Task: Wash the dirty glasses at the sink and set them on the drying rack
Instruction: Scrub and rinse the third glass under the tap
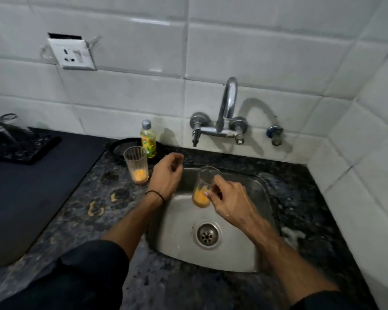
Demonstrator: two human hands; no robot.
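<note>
Two clear drinking glasses with orange juice left at the bottom wait for washing: one in the right hand (227, 193) over the sink, one on the counter to the left.

The right hand closes its fingers around the lower half of the clear tumbler with orange residue (203, 189) and holds it a little tilted above the steel sink basin (244, 247), in front of the chrome wall tap (226, 117), from which no water runs. The left hand (166, 175) is half open and holds nothing, near the second ribbed clear glass (136, 163), which stands upright on the dark speckled stone counter (81, 209) just beside the yellow bottle of dish liquid (147, 139). I judge the glass light, stiff and fragile, and slippery when wet, so a full grip around the middle of the wall seems safer than a pinch at the rim. The black drying rack (20, 144) lies far left.
</note>
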